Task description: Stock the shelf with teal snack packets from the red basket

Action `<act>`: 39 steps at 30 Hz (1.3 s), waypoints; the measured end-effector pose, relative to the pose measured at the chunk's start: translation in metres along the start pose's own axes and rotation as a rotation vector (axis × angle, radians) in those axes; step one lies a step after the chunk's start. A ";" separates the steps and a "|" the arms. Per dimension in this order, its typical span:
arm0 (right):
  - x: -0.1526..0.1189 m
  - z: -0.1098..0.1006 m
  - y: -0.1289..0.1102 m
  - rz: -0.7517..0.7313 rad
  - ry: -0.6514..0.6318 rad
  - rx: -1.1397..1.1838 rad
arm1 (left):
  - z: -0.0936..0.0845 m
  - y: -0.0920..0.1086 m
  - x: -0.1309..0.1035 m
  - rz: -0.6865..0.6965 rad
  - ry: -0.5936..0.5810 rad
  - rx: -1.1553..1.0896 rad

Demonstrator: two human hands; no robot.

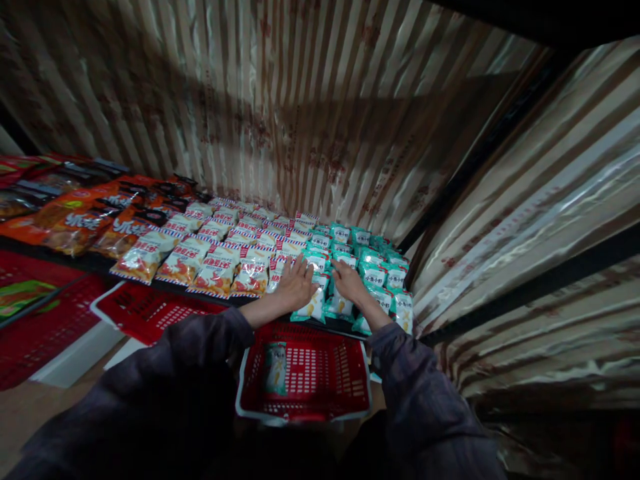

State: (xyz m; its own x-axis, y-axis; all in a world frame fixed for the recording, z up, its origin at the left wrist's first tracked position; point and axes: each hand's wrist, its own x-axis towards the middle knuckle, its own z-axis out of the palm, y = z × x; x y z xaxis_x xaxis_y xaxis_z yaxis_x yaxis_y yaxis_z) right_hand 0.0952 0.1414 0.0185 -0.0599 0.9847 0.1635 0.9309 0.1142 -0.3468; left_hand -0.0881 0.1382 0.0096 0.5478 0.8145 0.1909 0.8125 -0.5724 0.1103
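Note:
On a dark shelf stand rows of green-and-white snack bags [375, 275], and both of my hands reach over them. My left hand [296, 287] lies with fingers spread where the white snack bags [215, 269] meet the green ones. A short way to its right, my right hand [349, 280] rests on a green bag, fingers stretched out and pointing away from me. Neither hand has a bag gripped in it. Below the shelf edge sits a red plastic basket [354, 367] with a pale rim, and one green snack bag [276, 369] lies inside it.
Orange snack bags [75, 220] fill the shelf's left part. More red baskets [155, 313] stand below on the left. Striped plastic sheeting [240, 100] hangs behind the shelf and on the right, beside dark frame bars [540, 290].

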 end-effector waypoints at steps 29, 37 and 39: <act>-0.054 0.062 -0.017 0.048 0.269 0.350 | 0.053 0.019 -0.038 0.038 0.178 -0.165; -0.049 0.062 -0.018 0.021 0.273 0.332 | 0.062 0.021 -0.046 0.072 0.295 -0.218; -0.047 0.061 -0.019 0.013 0.273 0.337 | 0.065 0.021 -0.047 0.077 0.287 -0.223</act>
State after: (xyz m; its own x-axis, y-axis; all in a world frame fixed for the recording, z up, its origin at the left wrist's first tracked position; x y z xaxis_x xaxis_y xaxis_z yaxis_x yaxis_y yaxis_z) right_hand 0.0581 0.1014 -0.0393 0.0912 0.9205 0.3800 0.7587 0.1830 -0.6253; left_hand -0.0840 0.0936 -0.0603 0.5017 0.7270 0.4687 0.6905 -0.6630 0.2891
